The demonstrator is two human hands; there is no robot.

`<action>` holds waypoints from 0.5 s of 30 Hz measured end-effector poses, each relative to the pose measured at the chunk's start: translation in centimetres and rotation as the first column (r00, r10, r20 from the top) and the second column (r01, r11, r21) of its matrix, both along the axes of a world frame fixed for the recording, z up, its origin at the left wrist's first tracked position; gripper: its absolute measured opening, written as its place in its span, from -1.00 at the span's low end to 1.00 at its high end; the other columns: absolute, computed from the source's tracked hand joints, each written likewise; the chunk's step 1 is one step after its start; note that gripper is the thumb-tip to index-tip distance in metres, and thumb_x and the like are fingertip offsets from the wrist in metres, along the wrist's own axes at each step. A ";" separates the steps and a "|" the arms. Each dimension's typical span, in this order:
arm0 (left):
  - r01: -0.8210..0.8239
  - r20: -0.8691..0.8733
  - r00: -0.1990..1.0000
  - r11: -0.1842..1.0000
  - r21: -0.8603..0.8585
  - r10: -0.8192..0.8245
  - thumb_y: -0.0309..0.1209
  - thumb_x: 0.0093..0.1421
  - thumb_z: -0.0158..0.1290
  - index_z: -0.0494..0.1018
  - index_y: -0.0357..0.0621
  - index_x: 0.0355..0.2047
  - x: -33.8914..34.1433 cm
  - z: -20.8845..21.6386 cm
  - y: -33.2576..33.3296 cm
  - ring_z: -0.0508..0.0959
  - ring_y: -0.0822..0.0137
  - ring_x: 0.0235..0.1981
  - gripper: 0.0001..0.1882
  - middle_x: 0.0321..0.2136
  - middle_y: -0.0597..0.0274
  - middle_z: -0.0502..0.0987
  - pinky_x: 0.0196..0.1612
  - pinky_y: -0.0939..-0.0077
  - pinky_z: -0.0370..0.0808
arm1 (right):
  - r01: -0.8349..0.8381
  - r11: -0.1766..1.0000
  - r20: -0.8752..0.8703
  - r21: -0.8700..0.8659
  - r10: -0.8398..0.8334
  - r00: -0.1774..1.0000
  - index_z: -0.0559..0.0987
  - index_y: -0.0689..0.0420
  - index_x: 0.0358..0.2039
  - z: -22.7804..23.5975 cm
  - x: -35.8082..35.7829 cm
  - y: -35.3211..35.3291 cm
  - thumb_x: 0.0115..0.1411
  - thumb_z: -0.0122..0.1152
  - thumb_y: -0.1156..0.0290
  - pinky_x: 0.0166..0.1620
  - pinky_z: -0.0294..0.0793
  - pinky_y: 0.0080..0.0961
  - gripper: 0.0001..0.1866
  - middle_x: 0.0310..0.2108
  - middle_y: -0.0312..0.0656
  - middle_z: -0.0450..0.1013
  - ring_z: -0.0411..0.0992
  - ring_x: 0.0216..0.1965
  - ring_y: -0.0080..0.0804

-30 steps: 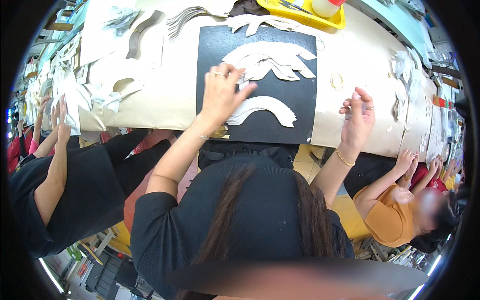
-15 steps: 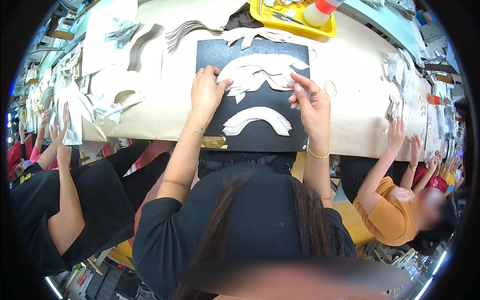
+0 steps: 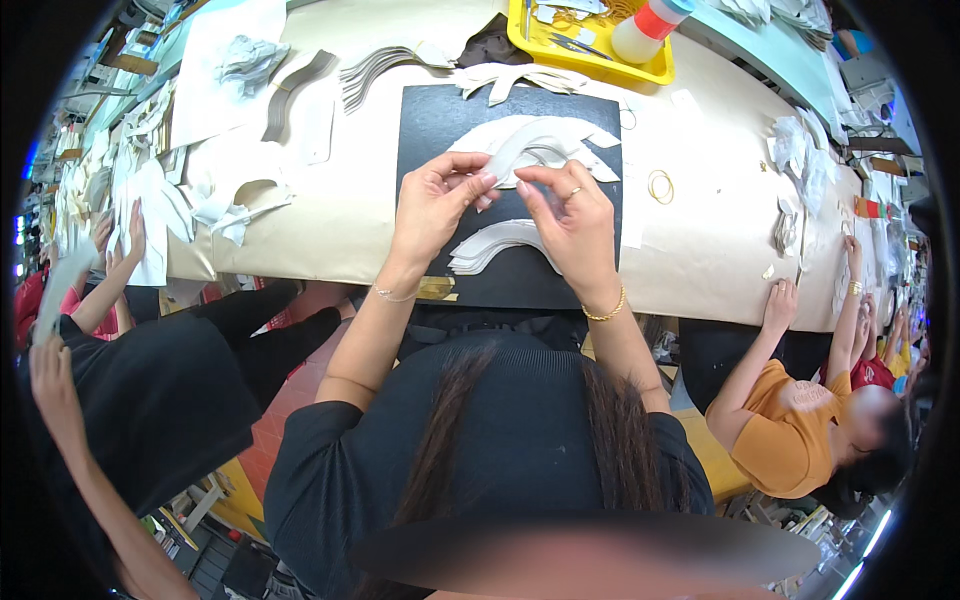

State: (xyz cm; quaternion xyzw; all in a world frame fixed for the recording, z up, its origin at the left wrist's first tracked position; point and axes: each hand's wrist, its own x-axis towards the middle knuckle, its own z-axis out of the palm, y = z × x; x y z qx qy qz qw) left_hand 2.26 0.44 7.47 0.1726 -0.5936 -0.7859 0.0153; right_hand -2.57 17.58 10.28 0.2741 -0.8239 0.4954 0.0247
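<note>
In front of me, above a black board [image 3: 425, 125], I hold up a curved white collar-shaped cloth piece [image 3: 532, 134], arched between my two hands. My left hand [image 3: 440, 205] pinches its left end between thumb and fingers. At the other end, my right hand [image 3: 580, 225] has thumb and index finger closed near the inner edge; the fingers partly hide the contact. Behind my hands, more white curved pieces [image 3: 600, 132] lie spread on the board. Nearer to me rests a neat stack of white curved pieces [image 3: 490, 243], its right end covered by my right hand.
A yellow tray [image 3: 655, 70] at the back holds scissors, rubber bands and a bottle [image 3: 637, 42]. Grey curved strips [image 3: 385, 70] lie behind the board's left. Rubber bands [image 3: 660, 186] sit to its right. People work on both sides, one in an orange shirt [image 3: 785, 430].
Both hands have come closer together and lifted a curved white piece off the spread pile. My right hand moved left and nearer. At far left, a co-worker's hand now raises a pale strip.
</note>
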 end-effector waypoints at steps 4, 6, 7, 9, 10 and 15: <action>0.006 -0.116 0.993 0.999 0.050 0.000 -0.59 0.19 0.10 0.42 -0.47 -0.11 0.5 1.7 0.7 0.62 0.39 -0.29 -0.74 -0.35 0.08 0.59 -0.21 0.62 0.57 | 0.020 0.998 -0.168 0.052 -0.011 0.986 0.63 0.10 -0.28 0.7 0.1 -0.8 0.07 0.29 0.52 -0.52 0.41 -0.48 -0.83 -0.52 -0.23 0.35 0.43 -0.57 -0.40; -0.005 -0.142 0.990 1.000 0.012 0.007 -0.62 0.19 0.09 0.39 -0.45 -0.09 0.7 2.5 0.9 0.62 0.35 -0.29 -0.73 -0.31 0.04 0.57 -0.20 0.58 0.59 | 0.030 0.996 -0.232 0.086 -0.009 0.973 0.63 0.09 -0.27 1.0 0.1 -0.7 0.06 0.31 0.50 -0.54 0.40 -0.49 -0.82 -0.53 -0.25 0.35 0.43 -0.58 -0.41; -0.015 -0.157 0.988 1.000 -0.003 0.015 -0.63 0.19 0.09 0.38 -0.44 -0.09 0.8 2.9 1.1 0.61 0.33 -0.30 -0.72 -0.29 0.02 0.56 -0.19 0.56 0.59 | 0.034 0.994 -0.259 0.106 -0.006 0.966 0.63 0.09 -0.27 1.1 0.1 -0.7 0.05 0.31 0.49 -0.55 0.40 -0.49 -0.81 -0.53 -0.25 0.35 0.43 -0.59 -0.41; -0.023 -0.192 0.981 0.998 -0.058 0.011 -0.64 0.20 0.07 0.37 -0.41 -0.08 1.0 3.5 1.5 0.61 0.36 -0.29 -0.72 -0.31 0.06 0.55 -0.22 0.60 0.58 | 0.029 0.993 -0.288 0.111 0.004 0.958 0.63 0.08 -0.26 1.2 0.1 -0.5 0.05 0.31 0.48 -0.56 0.40 -0.50 -0.81 -0.54 -0.26 0.35 0.43 -0.59 -0.41; -0.034 -0.200 0.980 0.996 -0.082 0.017 -0.64 0.20 0.07 0.37 -0.39 -0.07 1.1 3.7 1.7 0.61 0.37 -0.28 -0.72 -0.32 0.07 0.55 -0.23 0.62 0.57 | 0.027 0.993 -0.302 0.113 0.009 0.953 0.63 0.08 -0.26 1.2 0.1 -0.4 0.05 0.31 0.48 -0.56 0.40 -0.50 -0.80 -0.54 -0.26 0.35 0.43 -0.59 -0.41; -0.061 -0.183 0.983 0.960 -0.272 0.010 -0.65 0.17 0.08 0.40 -0.35 -0.09 1.4 4.0 2.3 0.63 0.40 -0.29 -0.72 -0.32 0.10 0.57 -0.28 0.66 0.56 | 0.010 0.989 -0.342 0.145 0.040 0.939 0.63 0.10 -0.28 1.4 0.2 -0.2 0.03 0.32 0.48 -0.56 0.40 -0.51 -0.81 -0.54 -0.26 0.36 0.44 -0.60 -0.41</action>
